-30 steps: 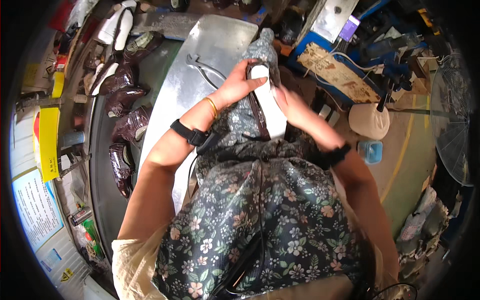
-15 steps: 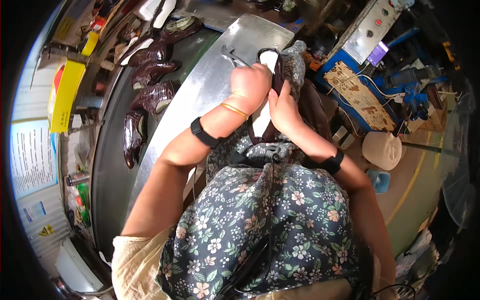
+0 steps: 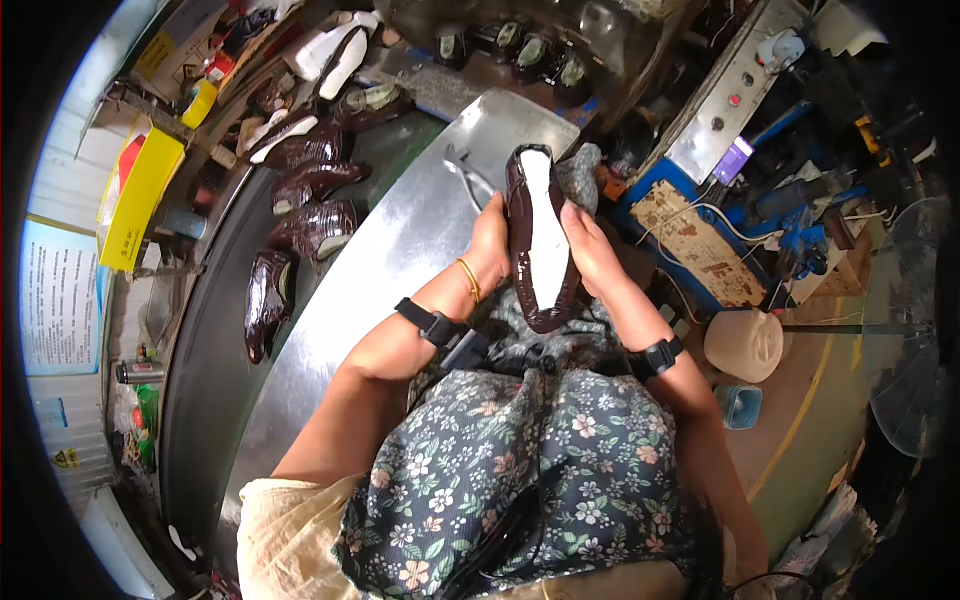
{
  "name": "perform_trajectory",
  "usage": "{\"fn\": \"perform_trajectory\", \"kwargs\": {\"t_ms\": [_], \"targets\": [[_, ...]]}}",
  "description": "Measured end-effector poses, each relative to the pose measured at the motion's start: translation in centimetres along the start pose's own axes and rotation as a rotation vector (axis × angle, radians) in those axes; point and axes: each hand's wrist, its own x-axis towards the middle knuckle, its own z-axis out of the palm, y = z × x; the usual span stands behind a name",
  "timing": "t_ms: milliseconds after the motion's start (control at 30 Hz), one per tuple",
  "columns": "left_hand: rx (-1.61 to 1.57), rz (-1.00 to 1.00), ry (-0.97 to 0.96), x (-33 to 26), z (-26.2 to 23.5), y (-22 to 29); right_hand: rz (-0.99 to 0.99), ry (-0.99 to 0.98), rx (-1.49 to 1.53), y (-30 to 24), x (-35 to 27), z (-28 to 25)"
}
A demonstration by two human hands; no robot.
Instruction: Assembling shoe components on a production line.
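Observation:
A dark brown, glossy shoe upper (image 3: 518,240) with a white sole piece (image 3: 543,230) is held bottom up over my lap, its length pointing away from me. My left hand (image 3: 490,243) grips its left side, the thumb along the edge. On the opposite side my right hand (image 3: 592,252) clasps it, with the fingers partly hidden beneath. Left of the shoe, a pair of metal pliers (image 3: 468,178) lies on the shiny metal table (image 3: 400,215), apart from both hands.
Several glossy brown shoes (image 3: 268,290) sit on a dark conveyor belt (image 3: 215,370) at left. More shoes (image 3: 533,55) stand at the far side. To the right are a blue machine (image 3: 705,240), a pale plastic jug (image 3: 745,345) and a blue container (image 3: 741,406).
My left hand has moved from a fist over the white sole piece to the shoe's left side. The shoe's bottom is now uncovered, and the view has shifted.

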Motion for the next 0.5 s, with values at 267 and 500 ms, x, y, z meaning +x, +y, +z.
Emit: {"fn": "perform_trajectory", "kwargs": {"t_ms": [267,500], "targets": [[0.352,-0.037,-0.252,-6.8,3.5,-0.6,0.103,0.093,0.111,-8.6,-10.4,-7.1],[0.789,0.212,-0.2,-5.0,-4.5,0.5,-0.522,0.855,-0.887,-22.1,-14.7,-25.8]]}}
